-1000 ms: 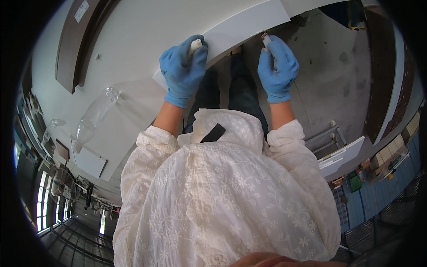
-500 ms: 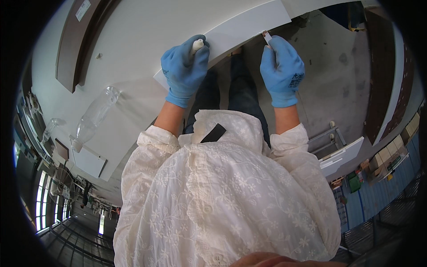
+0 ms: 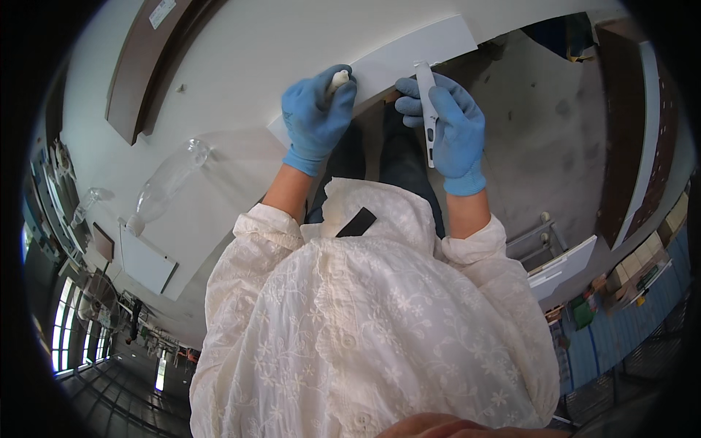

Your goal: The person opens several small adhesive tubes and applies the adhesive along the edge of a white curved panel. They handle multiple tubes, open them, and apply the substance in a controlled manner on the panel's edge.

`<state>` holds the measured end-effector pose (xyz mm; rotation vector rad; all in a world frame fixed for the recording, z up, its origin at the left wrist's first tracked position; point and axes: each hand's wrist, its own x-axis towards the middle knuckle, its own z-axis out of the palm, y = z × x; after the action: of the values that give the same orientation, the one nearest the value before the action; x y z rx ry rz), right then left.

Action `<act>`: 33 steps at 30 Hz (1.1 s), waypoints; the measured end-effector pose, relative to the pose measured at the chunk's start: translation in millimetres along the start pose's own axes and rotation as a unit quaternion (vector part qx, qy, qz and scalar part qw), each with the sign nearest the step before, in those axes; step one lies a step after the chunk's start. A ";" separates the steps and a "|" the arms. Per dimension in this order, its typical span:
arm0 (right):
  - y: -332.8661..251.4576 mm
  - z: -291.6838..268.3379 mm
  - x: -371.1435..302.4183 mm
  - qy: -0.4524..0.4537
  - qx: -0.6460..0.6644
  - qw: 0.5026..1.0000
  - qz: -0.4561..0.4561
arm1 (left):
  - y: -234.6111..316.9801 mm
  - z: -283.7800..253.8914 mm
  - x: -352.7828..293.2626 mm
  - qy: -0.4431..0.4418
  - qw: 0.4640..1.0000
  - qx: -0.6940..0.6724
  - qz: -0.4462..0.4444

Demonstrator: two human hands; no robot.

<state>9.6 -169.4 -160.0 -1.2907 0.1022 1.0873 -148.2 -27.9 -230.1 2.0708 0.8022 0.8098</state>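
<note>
Both my hands wear blue gloves. My left hand [image 3: 318, 115] is closed round a small white bottle or tube [image 3: 338, 81], of which only the top shows above the fist. It is at the left part of a long white panel [image 3: 416, 52] lying along the table's near edge. My right hand [image 3: 451, 131] grips a slim white flat tool [image 3: 426, 109] with dark slots in its lower end; its exact kind I cannot tell. The tool's upper tip lies over the panel's near edge; whether it touches is unclear.
On the white table [image 3: 241, 80] a transparent plastic bottle [image 3: 166, 186] lies on its side, left of my left arm. Brown boards [image 3: 150, 66] rest at the far left. A dark brown board [image 3: 624, 131] stands at the right, above a metal frame [image 3: 558, 233].
My right hand has moved left and slightly down and turned, so the white tool's length now shows. My left hand keeps its hold and appears slightly farther right, as the whole view has shifted.
</note>
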 end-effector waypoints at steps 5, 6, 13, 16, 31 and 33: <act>-15.0 15.2 -6.0 -0.009 0.009 1.000 0.024 | 16.5 -11.0 0.8 -0.034 0.993 -0.059 -0.099; -16.6 17.3 -7.5 -0.026 0.012 1.000 0.014 | 19.8 -12.7 0.1 -0.033 0.987 -0.084 -0.131; 25.1 -4.2 -1.8 0.053 -0.115 0.975 -0.182 | 12.8 -14.5 -6.4 0.026 0.993 -0.076 -0.081; 59.3 -31.4 19.9 0.084 -0.224 0.911 -0.337 | 3.1 -10.8 -10.4 0.021 1.000 -0.005 -0.011; 85.3 -55.0 55.7 0.072 -0.364 0.776 -0.510 | 8.0 -8.6 -10.4 0.010 0.999 0.041 -0.014; 82.2 -54.4 58.0 0.067 -0.366 0.778 -0.506 | 6.4 -5.6 -10.2 0.031 0.999 0.030 0.000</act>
<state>10.4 -188.4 -272.7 -1.7582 -0.9131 0.0414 -156.9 -36.5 -224.9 2.1075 0.8706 0.8631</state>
